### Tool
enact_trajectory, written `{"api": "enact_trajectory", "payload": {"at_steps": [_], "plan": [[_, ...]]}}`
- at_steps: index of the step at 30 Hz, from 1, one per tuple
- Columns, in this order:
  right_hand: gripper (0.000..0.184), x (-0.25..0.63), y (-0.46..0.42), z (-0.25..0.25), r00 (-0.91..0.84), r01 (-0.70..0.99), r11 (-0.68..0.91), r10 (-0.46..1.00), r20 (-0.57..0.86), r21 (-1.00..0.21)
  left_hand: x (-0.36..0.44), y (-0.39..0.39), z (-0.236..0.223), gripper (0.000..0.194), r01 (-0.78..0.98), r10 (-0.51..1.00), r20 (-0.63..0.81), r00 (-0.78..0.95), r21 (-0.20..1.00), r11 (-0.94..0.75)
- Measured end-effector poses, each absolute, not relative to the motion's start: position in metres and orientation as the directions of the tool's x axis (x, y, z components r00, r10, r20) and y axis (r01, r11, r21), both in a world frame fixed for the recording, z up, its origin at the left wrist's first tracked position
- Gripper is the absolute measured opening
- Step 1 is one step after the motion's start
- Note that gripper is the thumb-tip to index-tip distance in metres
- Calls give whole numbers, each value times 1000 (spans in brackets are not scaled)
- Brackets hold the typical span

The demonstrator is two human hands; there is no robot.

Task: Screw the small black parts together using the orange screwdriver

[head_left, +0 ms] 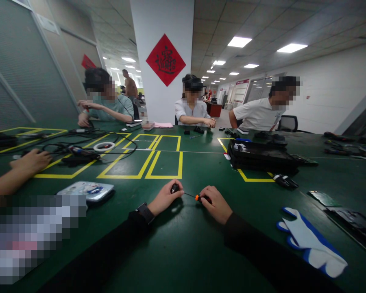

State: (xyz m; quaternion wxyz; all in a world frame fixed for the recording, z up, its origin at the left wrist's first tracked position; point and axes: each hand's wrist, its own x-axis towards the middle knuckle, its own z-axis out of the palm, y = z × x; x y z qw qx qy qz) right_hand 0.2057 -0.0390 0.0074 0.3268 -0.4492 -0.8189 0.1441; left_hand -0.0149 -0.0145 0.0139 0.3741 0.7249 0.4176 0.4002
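Note:
Over the green table point(171, 252), my left hand point(166, 198) is closed around a small dark part point(175, 188), whose exact kind I cannot make out. My right hand point(216, 204) grips a screwdriver point(197, 198) with an orange collar and a dark handle mostly covered by the fingers. Its thin shaft point(189, 195) points left, and its end meets the dark part at my left fingertips. Whether the tip sits in a screw is hidden.
A white and blue glove point(314, 244) lies to the right. Black trays point(259, 156) stand beyond it. At left are a patterned case point(87, 191), cables, a white ring point(104, 147) and a co-worker's hand point(32, 160). Several people sit around the table.

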Motion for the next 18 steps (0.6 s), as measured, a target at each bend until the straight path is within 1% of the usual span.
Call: {"api": "enact_trajectory", "payload": {"at_steps": [3, 7, 11, 13, 15, 18], "plan": [[4, 206, -40, 7, -395, 625, 575, 816, 422, -528, -15, -14, 14, 12, 302, 907, 264, 329, 880, -366], [13, 206, -40, 6, -372, 622, 558, 828, 419, -550, -15, -14, 12, 13, 285, 908, 251, 335, 892, -352], [17, 206, -40, 4, -365, 628, 545, 837, 408, -556, -15, -13, 10, 12, 268, 904, 261, 338, 894, -358], [15, 206, -40, 4, -364, 633, 543, 838, 407, -552, -16, -12, 10, 12, 273, 905, 259, 336, 893, -357], [8, 206, -39, 5, -377, 637, 547, 836, 399, -543, -16, -13, 10, 13, 282, 907, 256, 334, 891, -355], [12, 207, -38, 5, -407, 636, 564, 825, 392, -527, -15, -13, 10, 13, 290, 907, 256, 334, 888, -357]]}}
